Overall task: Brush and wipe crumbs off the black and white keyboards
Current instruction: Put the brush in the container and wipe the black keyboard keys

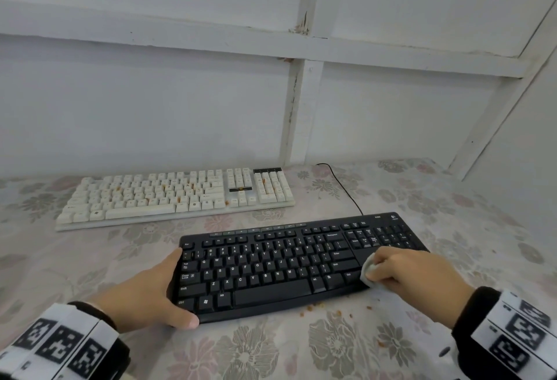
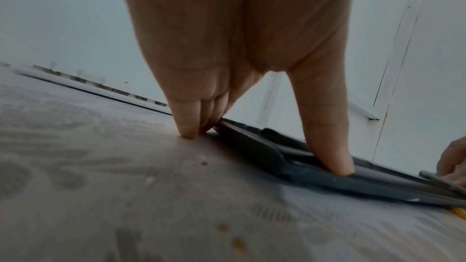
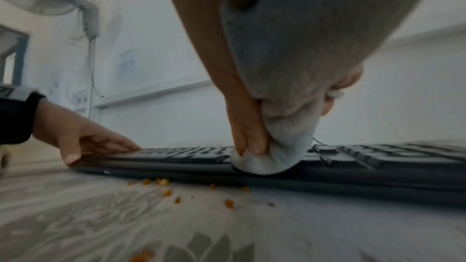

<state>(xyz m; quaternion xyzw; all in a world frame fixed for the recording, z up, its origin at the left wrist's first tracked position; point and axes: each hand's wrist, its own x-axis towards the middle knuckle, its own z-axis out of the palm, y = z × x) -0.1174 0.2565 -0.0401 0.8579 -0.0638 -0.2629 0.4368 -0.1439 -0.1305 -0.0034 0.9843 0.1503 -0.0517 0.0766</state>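
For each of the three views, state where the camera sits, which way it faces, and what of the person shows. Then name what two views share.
Head: worn high, looks down at the black keyboard, the crumbed white keyboard, left hand and right hand.
Left wrist: low, looks along the fingers bracing the black keyboard's end.
Right wrist: low, looks along the fingers pinching a cloth.
Shared: both wrist views show the black keyboard's front edge.

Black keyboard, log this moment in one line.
left hand steadies black keyboard | right hand wipes with cloth | white keyboard crumby
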